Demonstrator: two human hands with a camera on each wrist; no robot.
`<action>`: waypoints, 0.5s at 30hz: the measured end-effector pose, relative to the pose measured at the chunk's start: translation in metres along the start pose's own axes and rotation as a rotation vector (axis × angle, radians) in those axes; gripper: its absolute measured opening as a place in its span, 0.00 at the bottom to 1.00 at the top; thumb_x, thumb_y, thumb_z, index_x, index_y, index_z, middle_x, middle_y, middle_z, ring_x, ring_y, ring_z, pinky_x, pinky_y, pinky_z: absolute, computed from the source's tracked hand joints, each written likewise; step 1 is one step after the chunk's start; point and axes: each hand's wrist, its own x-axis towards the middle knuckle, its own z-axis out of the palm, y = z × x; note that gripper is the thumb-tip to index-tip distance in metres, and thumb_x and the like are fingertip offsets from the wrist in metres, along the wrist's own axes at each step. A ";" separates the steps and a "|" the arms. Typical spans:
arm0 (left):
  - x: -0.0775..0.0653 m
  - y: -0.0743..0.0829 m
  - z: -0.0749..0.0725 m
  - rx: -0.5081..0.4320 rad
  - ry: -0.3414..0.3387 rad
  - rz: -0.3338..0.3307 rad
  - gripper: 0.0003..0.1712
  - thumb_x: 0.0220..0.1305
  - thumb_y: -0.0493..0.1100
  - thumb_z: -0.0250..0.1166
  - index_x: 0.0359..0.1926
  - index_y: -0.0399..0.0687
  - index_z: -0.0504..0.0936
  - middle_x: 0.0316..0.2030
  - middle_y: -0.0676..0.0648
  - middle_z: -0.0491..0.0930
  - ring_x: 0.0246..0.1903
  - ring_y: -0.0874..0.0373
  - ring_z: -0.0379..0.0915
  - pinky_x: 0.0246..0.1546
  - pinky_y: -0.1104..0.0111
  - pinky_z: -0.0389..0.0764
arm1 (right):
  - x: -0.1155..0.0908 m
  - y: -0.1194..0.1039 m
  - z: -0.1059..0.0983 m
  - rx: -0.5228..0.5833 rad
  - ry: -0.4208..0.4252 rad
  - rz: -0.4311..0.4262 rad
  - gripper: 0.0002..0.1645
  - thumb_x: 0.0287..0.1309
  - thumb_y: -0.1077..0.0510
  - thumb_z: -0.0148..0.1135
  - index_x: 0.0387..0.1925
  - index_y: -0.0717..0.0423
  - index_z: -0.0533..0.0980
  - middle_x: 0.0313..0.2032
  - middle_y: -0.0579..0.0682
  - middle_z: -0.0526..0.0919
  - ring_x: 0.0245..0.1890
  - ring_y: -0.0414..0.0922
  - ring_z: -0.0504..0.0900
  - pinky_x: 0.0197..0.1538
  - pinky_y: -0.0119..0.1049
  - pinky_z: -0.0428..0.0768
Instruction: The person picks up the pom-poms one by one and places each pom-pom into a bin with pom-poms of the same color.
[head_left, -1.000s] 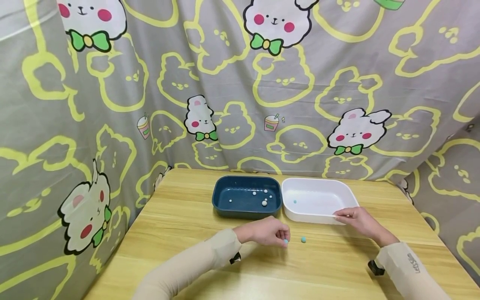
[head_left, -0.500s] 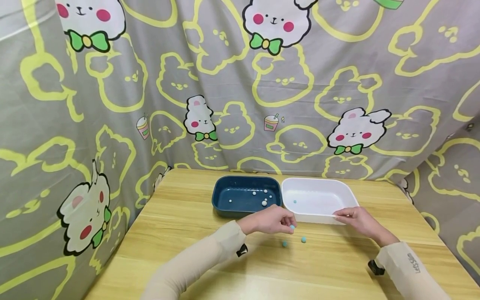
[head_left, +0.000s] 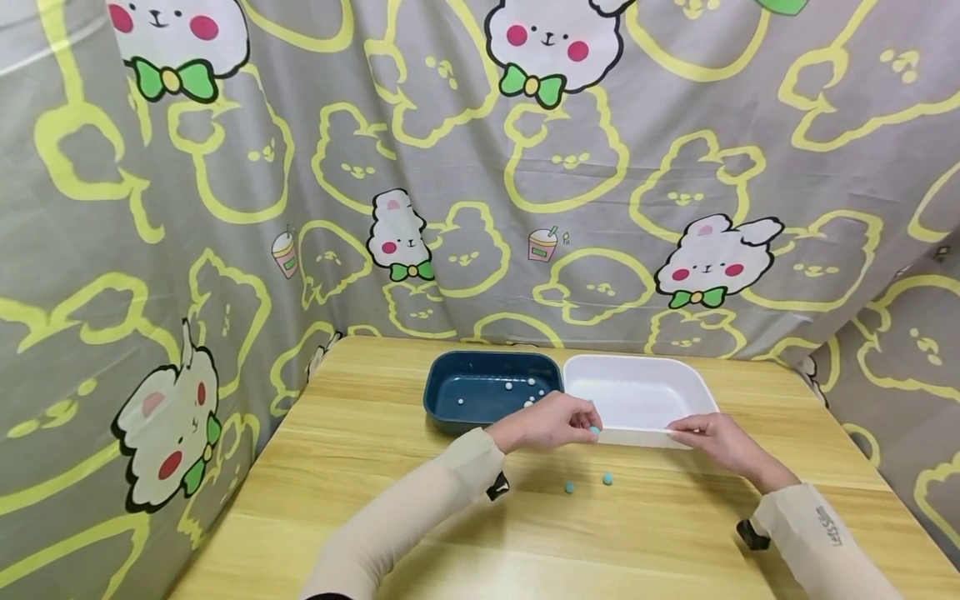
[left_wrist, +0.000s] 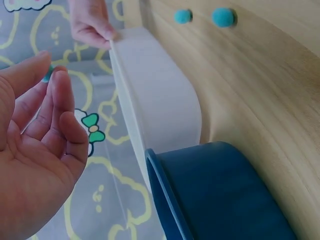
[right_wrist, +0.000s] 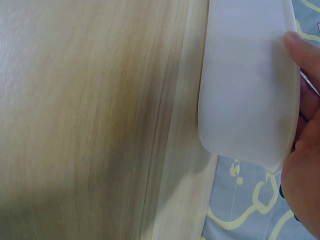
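Note:
My left hand pinches a small teal ball between thumb and fingertips, close to the near left corner of the white bin. In the left wrist view the same teal ball shows partly behind the thumb and finger. My right hand grips the white bin's near rim toward its right end. In the right wrist view the thumb lies over that rim, with the fingers on the inner side. Two more teal balls, one smaller and one larger, lie on the table in front of the bin.
A dark blue bin stands directly left of the white one, with several small white balls inside. Both rest on a wooden table. A grey patterned curtain hangs behind and along the sides.
My left hand has lifted a teal ball off the table and carried it up and right to the white bin's near rim. The right hand has stayed on the rim.

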 end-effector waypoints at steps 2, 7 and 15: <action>0.003 -0.001 0.000 -0.008 0.007 -0.014 0.05 0.67 0.44 0.60 0.40 0.50 0.81 0.30 0.61 0.76 0.32 0.71 0.71 0.35 0.79 0.73 | 0.000 0.000 0.000 0.000 0.000 0.002 0.14 0.58 0.54 0.65 0.40 0.59 0.84 0.40 0.55 0.85 0.40 0.33 0.78 0.38 0.30 0.78; 0.010 -0.005 0.001 -0.011 0.031 -0.048 0.09 0.67 0.45 0.60 0.44 0.49 0.81 0.31 0.61 0.76 0.32 0.70 0.71 0.33 0.78 0.73 | -0.001 -0.001 -0.001 0.005 -0.001 0.003 0.14 0.58 0.54 0.65 0.40 0.59 0.84 0.40 0.56 0.84 0.40 0.34 0.79 0.38 0.30 0.78; 0.025 -0.009 0.001 0.010 0.072 -0.078 0.09 0.67 0.44 0.61 0.45 0.48 0.82 0.32 0.60 0.77 0.33 0.70 0.72 0.33 0.78 0.72 | 0.000 -0.003 -0.002 0.017 -0.015 0.001 0.13 0.59 0.54 0.64 0.41 0.60 0.83 0.40 0.56 0.84 0.40 0.36 0.79 0.38 0.30 0.78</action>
